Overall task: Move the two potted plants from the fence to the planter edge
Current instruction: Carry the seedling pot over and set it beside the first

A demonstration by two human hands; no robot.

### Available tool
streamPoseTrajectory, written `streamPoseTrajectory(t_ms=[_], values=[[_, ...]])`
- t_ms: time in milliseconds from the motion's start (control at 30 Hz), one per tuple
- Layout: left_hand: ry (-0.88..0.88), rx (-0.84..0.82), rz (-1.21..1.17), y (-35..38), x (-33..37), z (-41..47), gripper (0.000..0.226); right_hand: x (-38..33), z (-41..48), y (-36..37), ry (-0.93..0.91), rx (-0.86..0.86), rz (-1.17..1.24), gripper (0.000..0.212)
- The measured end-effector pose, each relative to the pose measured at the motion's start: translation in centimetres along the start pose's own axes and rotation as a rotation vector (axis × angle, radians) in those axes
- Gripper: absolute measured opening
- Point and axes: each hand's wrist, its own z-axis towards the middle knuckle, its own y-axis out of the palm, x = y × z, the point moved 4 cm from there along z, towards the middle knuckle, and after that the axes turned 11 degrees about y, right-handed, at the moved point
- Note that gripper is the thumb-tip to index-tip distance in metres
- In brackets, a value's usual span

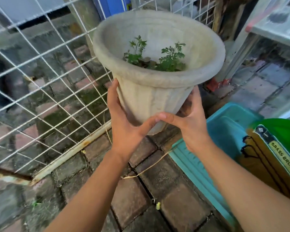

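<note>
While both hands, left hand [124, 124] and right hand [191, 124], clasped the grey ribbed concrete pot [157, 97] at centre frame with spread fingers [113, 94], the carry to the planter edge seemingly remained.

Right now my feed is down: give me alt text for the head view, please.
Two bare hands clasp a grey concrete pot holding small green plants, the left hand and right hand on opposite sides, thumbs meeting in front. A white wire fence stands to the left, a teal tub to the right, brick paving below.
</note>
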Motion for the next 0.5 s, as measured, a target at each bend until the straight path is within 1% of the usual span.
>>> streamPoseTrajectory(t_ms=[67,167,233,333,433,500], values=[[-0.029,0.044,-0.058,-0.3,1.2,0.7,0.12,-2.5,-0.1,0.2,-0.067,-0.026,-0.005,0.13],[-0.009,0.14,-0.082,-1.0,3.5,2.9,0.123,-6.7,0.7,1.0,-0.158,-0.112,-0.002,0.115],[0.033,0.173,-0.088,-1.6,4.9,5.0,0.125,-9.2,1.4,1.7,-0.188,-0.133,-0.002,0.116],[0.086,0.173,-0.129,-2.5,7.3,9.0,0.124,-13.0,2.6,3.1,-0.265,-0.189,-0.017,0.115],[0.055,0.181,-0.136,-3.7,10.6,13.5,0.122,-18.6,3.6,4.9,-0.329,-0.253,-0.037,0.112],[0.031,0.169,-0.127,-4.9,14.1,17.1,0.119,-23.5,3.7,5.9,-0.338,-0.254,-0.027,0.113]])
